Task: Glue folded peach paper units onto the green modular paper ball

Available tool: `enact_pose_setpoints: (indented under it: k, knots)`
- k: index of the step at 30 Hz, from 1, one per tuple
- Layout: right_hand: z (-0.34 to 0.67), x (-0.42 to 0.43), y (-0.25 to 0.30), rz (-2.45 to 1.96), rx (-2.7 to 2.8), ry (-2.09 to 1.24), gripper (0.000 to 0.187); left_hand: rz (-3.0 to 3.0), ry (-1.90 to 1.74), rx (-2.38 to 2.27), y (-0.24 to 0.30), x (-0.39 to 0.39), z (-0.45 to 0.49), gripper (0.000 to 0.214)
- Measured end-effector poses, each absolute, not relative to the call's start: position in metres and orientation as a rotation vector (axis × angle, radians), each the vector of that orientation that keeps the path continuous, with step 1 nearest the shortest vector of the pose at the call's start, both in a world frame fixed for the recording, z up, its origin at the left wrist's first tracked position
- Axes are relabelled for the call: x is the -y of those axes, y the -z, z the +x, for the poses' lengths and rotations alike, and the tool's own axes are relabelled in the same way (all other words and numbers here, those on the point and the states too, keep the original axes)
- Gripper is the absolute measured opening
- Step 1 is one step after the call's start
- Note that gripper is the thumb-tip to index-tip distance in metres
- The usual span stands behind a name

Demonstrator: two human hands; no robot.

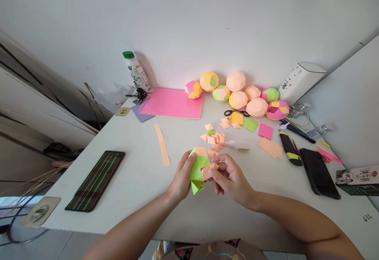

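My left hand grips a partly built folded-paper model, mostly lime green with peach parts at its top. Its thumb lies over the green face. On the model's right side, my right hand pinches a peach folded-paper piece between thumb and fingertips. That piece touches the green paper; whether it is tucked in I cannot tell. Just beyond the hands lies a loose pile of peach folded pieces. A small glue bottle with a white nozzle rests beside the pile.
Finished paper balls line the wall behind black scissors and coloured paper squares. A utility knife and black phone lie right. Left are a peach strip, dark tablet-like panel, pink sheet and bottle.
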State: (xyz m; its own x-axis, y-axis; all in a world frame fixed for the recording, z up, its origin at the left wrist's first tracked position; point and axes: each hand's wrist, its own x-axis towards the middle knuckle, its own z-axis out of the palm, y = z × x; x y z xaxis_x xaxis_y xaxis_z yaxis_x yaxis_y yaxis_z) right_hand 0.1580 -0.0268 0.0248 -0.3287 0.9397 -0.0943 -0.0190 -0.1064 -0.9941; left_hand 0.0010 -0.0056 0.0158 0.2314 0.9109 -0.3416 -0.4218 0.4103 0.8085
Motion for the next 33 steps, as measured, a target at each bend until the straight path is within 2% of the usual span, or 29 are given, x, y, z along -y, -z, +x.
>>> enact_pose_setpoints:
  k: [33]
  knots:
    - [0.1607, 0.0247, -0.0275, -1.096, 1.464, -1.548, 0.016, 0.729, -0.995, -0.990, -0.0172, 0.0051, -0.0008, 0.043]
